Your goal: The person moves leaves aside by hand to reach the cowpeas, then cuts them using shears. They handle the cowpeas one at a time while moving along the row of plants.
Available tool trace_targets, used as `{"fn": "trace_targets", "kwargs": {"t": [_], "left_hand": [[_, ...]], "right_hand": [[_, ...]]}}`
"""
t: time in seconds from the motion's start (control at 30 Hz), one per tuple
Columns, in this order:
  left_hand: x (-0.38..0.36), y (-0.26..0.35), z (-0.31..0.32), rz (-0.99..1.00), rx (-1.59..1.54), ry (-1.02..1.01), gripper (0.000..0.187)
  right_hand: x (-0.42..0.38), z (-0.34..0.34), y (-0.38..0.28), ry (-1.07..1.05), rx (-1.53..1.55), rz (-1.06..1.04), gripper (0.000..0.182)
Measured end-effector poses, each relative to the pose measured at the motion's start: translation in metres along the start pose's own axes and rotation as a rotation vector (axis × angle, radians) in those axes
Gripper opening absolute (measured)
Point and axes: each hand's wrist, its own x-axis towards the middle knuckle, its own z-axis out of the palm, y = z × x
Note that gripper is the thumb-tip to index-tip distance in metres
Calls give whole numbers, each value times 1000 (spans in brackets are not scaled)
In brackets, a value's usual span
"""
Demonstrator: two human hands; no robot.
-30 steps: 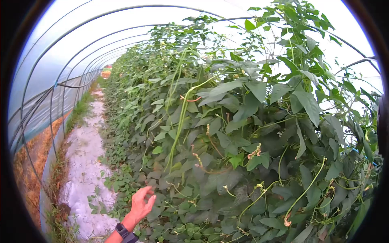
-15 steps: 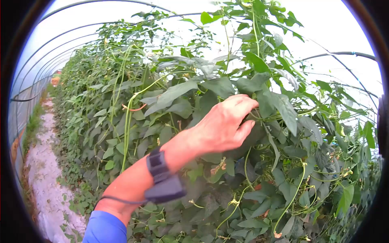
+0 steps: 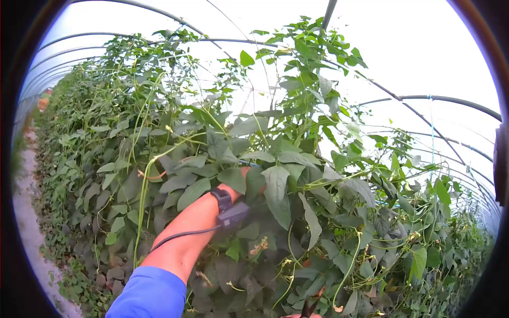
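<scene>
My left hand (image 3: 246, 173) reaches into the leaves of a climbing bean plant (image 3: 275, 191). Leaves cover its fingers, so what they touch is hidden. A dark strap with a small cabled box (image 3: 232, 214) sits on that wrist. At the bottom edge, only a sliver of my right hand (image 3: 298, 316) shows, around dark pointed snips (image 3: 308, 307). Left of my forearm hang long thin green bean pods (image 3: 142, 201). Another slender pod (image 3: 350, 270) dangles to the right, above and beside the snips.
Dense vines form a tall row running away to the left. A pale ground path (image 3: 32, 212) lies beside it. Hoop pipes (image 3: 450, 102) of the plastic tunnel arch overhead, with a thin string (image 3: 432, 127) hanging at right.
My left hand has pushed deeper into the foliage and its fingers have gone out of sight. The view has shifted, and part of my right hand with the snips now appears at the bottom.
</scene>
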Motion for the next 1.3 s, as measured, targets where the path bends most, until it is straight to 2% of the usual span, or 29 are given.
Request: {"fn": "trace_targets", "kwargs": {"t": [0.07, 0.1, 0.13, 0.17, 0.2, 0.27, 0.3, 0.37, 0.4, 0.43, 0.47, 0.5, 0.53, 0.6, 0.63, 0.67, 0.73, 0.77, 0.83, 0.87, 0.93, 0.97, 1.03, 1.07, 1.13, 1.17, 1.23, 1.27, 1.3], "left_hand": [[-11, 22, 16, 129, 211, 96, 21], [-17, 36, 27, 190, 314, 144, 21], [-22, 51, 38, 249, 418, 189, 22], [-25, 64, 47, 310, 526, 233, 22], [-26, 71, 53, 369, 634, 279, 23], [-21, 81, 60, 657, 700, 319, 31], [-27, 97, 57, 660, 707, 318, 31], [-48, 143, 53, 237, 684, 200, 33], [-51, 149, 52, 237, 690, 199, 33], [-54, 153, 53, 287, 667, 306, 27], [-56, 153, 55, 337, 640, 412, 21], [-52, 138, 60, 404, 657, 508, 19], [-54, 142, 58, 408, 664, 513, 19], [-62, 152, 55, 276, 659, 389, 18], [-60, 139, 58, 213, 656, 340, 16], [-58, 133, 62, 213, 666, 345, 16], [-55, 125, 68, 119, 771, 323, 15], [-55, 125, 68, 208, 732, 338, 15], [-57, 132, 77, 309, 672, 435, 14], [-57, 137, 79, 414, 599, 531, 14], [-56, 130, 80, 381, 610, 480, 13], [-60, 141, 72, 198, 677, 280, 18], [-63, 186, 54, -173, 808, -49, 24], [-61, 173, 51, -166, 813, -49, 24], [-55, 134, 49, 465, 669, 444, 32], [-56, 172, 45, 351, 796, 418, 30], [-52, 183, 35, 339, 722, 416, 28], [-49, 192, 32, 323, 645, 423, 25], [-51, 223, 31, 221, 746, 338, 18]], "right_hand": [[20, -14, -11, 11, -4, -147, 27], [35, -11, -23, 135, 100, -198, 23], [60, -21, -36, 46, 79, -382, 33], [74, -35, -42, 143, 102, -424, 39], [100, -49, -58, -28, 228, -528, 32], [138, -46, -100, 208, 175, -637, 31], [158, -50, -120, 221, 204, -720, 28], [202, -80, -147, 276, 156, -791, 22], [227, -97, -154, 444, 46, -810, 25], [248, -110, -162, 587, -114, -807, 31], [278, -133, -159, 625, -164, -840, 30], [303, -156, -154, 740, -261, -758, 28], [325, -174, -150, 946, -564, -631, 26], [346, -167, -145, 952, -497, -436, 27], [352, -166, -140, 764, -292, -420, 26], [371, -188, -128, 710, -545, -515, 25], [405, -210, -110, 607, -340, -482, 24], [408, -203, -113, 598, -333, -491, 24], [412, -192, -115, 906, -759, -393, 20], [414, -188, -115, 905, -751, -406, 20], [410, -188, -99, 929, -166, -629, 25], [410, -199, -85, 937, -170, -747, 19], [392, -190, -80, 963, -88, -781, 20], [386, -188, -77, 983, 1, -808, 21], [397, -208, -56, 885, 88, -843, 23], [405, -217, -47, 848, 91, -897, 24], [395, -203, -49, 768, 123, -1001, 18], [397, -198, -47, 771, 126, -1007, 18], [397, -192, -45, 829, 157, -1021, 18]]}}
